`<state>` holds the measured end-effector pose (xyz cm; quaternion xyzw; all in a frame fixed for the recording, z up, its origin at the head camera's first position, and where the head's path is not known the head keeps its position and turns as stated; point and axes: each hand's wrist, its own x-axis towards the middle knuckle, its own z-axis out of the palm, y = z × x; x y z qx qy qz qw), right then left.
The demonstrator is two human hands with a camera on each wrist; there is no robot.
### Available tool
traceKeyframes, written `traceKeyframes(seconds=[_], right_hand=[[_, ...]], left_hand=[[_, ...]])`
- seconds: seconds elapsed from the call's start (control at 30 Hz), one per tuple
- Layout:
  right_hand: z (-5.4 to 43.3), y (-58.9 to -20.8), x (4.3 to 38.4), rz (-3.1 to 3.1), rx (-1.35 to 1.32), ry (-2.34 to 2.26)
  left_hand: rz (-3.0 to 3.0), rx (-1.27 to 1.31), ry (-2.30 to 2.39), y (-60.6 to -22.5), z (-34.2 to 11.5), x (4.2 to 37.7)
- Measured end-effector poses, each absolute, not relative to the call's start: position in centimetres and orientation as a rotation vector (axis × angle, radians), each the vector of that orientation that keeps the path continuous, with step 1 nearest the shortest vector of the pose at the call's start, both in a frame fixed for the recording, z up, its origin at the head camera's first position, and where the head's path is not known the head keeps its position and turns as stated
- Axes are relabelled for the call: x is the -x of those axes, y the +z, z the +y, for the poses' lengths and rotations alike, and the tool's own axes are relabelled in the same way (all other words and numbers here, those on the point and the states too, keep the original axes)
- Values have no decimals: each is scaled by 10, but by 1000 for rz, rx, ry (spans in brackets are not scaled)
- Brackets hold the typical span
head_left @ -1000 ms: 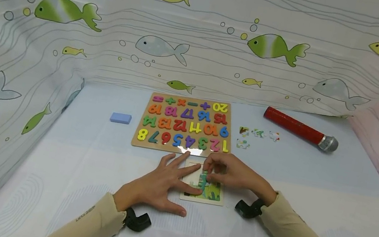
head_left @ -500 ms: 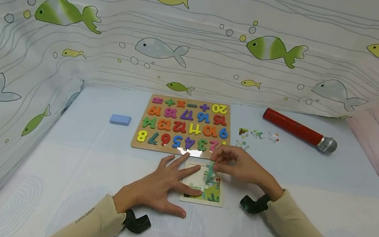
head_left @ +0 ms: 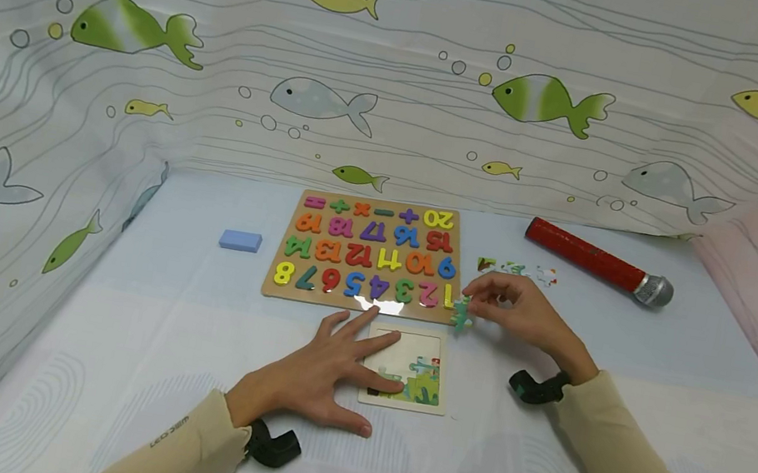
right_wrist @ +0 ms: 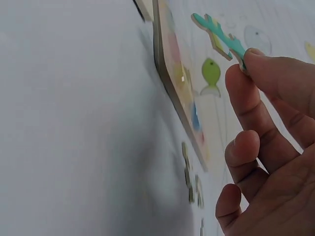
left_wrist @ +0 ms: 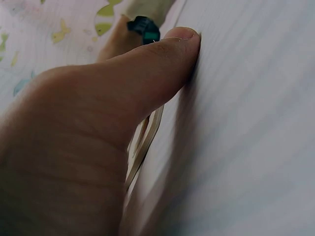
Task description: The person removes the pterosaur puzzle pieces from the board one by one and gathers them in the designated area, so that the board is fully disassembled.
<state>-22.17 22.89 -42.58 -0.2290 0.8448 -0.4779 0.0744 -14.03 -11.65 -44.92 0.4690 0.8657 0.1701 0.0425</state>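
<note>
My left hand lies with spread, straight fingers over a small square jigsaw tray, its fingers resting on the left side. In the left wrist view, the thumb touches the white tabletop. Several green pieces fill the tray's lower right, while its upper part shows bare backing. Up and to the right of the tray, my right hand pinches a teal-green jigsaw piece between thumb and index finger, raised off the table. The right wrist view shows that piece's edge, with the other fingers curled loosely below.
Behind the tray lies a wooden number board with colourful digits. Several loose jigsaw pieces sit to its right, partly hidden by my right hand. A red toy microphone is at the back right, and a blue block at the left.
The right hand has lifted the teal-green piece out of the tray and carried it up and right, towards the loose pieces. My left hand stays in place.
</note>
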Motion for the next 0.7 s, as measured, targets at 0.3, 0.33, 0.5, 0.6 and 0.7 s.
traceKeyframes(seconds=[0.3,0.33,0.5,0.6,0.7], right_hand=[[256,-431,232,2626,509,-1388],[259,-431,233,2637,488,-1380],[272,-431,235,2683,358,-1354],[278,-431,235,2698,286,-1354],[282,-432,235,2713,258,-1340]], left_hand=[[2648,-1426,527,-450,-117,141],[2649,-1426,527,-450,-117,141],[2650,-1428,532,-451,-117,141],[2648,-1428,542,-450,-117,141],[2649,-1430,543,-450,-116,141]])
